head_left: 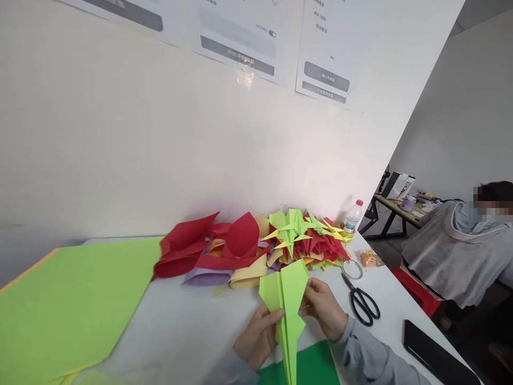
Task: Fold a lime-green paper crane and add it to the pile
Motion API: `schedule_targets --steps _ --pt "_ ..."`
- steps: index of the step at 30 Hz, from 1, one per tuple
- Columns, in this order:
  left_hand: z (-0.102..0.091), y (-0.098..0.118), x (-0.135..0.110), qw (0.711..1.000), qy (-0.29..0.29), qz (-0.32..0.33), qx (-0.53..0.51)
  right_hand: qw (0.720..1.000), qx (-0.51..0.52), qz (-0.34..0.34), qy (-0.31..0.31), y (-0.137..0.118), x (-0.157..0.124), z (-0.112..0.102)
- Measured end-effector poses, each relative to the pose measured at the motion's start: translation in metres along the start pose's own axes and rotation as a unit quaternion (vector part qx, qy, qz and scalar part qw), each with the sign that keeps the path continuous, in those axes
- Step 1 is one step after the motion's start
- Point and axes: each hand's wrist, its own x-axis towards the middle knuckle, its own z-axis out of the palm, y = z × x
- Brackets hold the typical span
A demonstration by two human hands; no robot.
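Note:
A bright lime-green piece of folded paper (292, 297), long and pleated with a narrow lower end, is held up over the front of the table. My left hand (260, 334) grips its left side, with the thumb laid across the folds. On the other side, my right hand (323, 307) pinches the paper's right edge between thumb and fingers. Beneath the folded paper lies a dark green sheet (316, 366), partly covered by it and by my hands.
Large lime-green sheets (80, 299) cover the table's left. Curled red paper (240, 238) and a pile of folded shapes (296, 227) lie along the wall. To the right are scissors (363, 305), a bottle (353, 218), a wrapped snack (368, 259) and a black phone (435, 350). Someone sits beyond.

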Motion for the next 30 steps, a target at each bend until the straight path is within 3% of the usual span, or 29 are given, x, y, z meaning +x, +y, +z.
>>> schedule_targets --steps 3,5,8,10,13,18,21,24,30 --pt "0.0 0.005 0.002 0.999 0.044 0.024 -0.016 0.997 -0.056 -0.02 -0.045 0.021 -0.019 -0.012" --pt "0.0 0.006 0.002 0.997 0.065 0.033 -0.028 0.984 -0.119 -0.128 -0.043 0.036 -0.033 -0.018" --pt "0.002 0.005 0.002 0.995 0.079 0.037 -0.045 0.929 -0.253 -0.268 -0.011 0.051 -0.046 -0.021" --pt "0.003 0.004 0.001 0.995 0.081 0.034 -0.05 0.899 -0.293 -0.325 0.021 0.054 -0.048 -0.019" --pt "0.005 0.004 0.0 0.994 0.094 0.032 -0.052 0.859 -0.319 -0.394 0.07 0.052 -0.045 -0.015" --pt "0.005 0.005 0.001 0.993 0.099 0.037 -0.044 0.755 -0.433 -0.488 0.069 0.044 -0.048 -0.01" --pt "0.004 0.004 0.002 0.994 0.087 0.048 -0.048 0.718 -0.46 -0.514 0.092 0.043 -0.05 -0.008" --pt "0.004 0.004 0.002 0.993 0.082 0.057 -0.056 0.706 -0.462 -0.527 0.106 0.042 -0.05 -0.008" --pt "0.008 0.006 0.001 0.992 0.109 0.039 -0.049 0.72 -0.437 -0.533 0.078 0.035 -0.045 -0.013"
